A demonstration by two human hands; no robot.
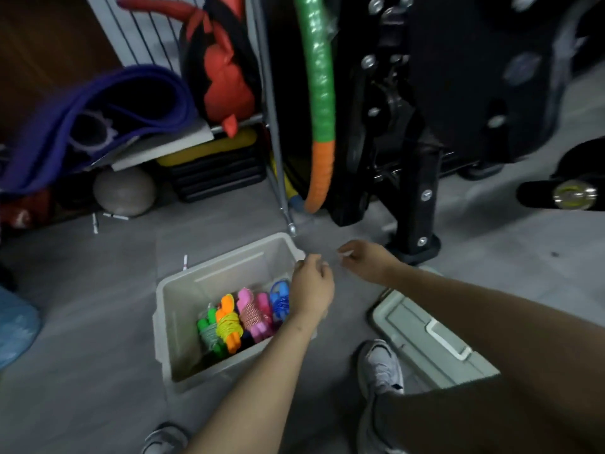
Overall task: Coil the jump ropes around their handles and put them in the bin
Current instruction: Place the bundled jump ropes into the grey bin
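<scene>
Grey plastic lid (429,339) lies nearer us than our right hand (366,260), whose fingers curl loosely around something pale we cannot identify. Our left hand (311,286) hovers, fingers curled, holding nothing visible, over the bin (183,290); below it sit coiled jump ropes (242,317). We judge the ropes stowed, so fitting the lid squarely seems next.

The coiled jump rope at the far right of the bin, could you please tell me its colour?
Blue, handles and cord alike; the jump rope shows in the head view.
</scene>
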